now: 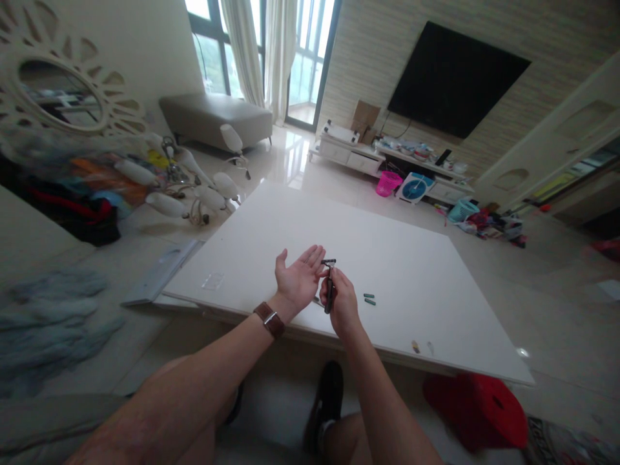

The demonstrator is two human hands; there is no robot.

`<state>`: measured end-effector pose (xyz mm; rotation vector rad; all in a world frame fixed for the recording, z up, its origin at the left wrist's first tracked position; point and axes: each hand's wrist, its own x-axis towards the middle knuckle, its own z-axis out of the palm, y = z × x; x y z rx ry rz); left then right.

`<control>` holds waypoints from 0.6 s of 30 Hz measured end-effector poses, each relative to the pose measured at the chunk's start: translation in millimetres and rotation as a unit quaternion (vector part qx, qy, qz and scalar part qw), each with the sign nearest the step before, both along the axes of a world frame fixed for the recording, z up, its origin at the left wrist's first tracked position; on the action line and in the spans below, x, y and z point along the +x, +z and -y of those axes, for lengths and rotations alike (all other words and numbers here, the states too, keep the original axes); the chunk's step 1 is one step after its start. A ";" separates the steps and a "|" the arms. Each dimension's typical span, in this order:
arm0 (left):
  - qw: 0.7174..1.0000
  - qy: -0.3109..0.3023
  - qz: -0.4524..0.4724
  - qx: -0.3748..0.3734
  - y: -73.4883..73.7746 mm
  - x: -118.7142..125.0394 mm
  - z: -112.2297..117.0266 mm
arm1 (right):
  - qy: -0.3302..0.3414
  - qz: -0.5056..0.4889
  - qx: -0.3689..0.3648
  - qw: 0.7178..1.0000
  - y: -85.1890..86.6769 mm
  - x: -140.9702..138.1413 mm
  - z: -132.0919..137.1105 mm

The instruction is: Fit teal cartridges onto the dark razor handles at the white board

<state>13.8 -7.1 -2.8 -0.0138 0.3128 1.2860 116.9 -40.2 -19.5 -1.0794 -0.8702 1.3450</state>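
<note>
My right hand [343, 303] is closed round the dark handle of a razor [329, 292], held upright with its T-shaped head at the top. Just left of it my left hand [299, 278] is open, palm up, with the fingers stretched out. Its fingertips are close to the razor's head; whether they touch it I cannot tell. Both hands are above the near part of a large white board [387, 248]. Two small green batteries [369, 301] lie on the board right of my right hand. A clear plastic piece [212, 280] lies toward the left edge.
Near the board's front right edge lie two small items, one dark and yellowish [415, 347]. A red stool [484, 410] stands below that corner. Lamp parts with white shades [208, 197] are beyond the left side. A TV cabinet [351, 159] stands at the back.
</note>
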 end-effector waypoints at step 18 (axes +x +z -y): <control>0.990 0.085 -0.063 -0.093 -3.8 -0.9 -3.0 | -0.093 -0.013 -0.012 0.996 -3.9 1.5 -7.3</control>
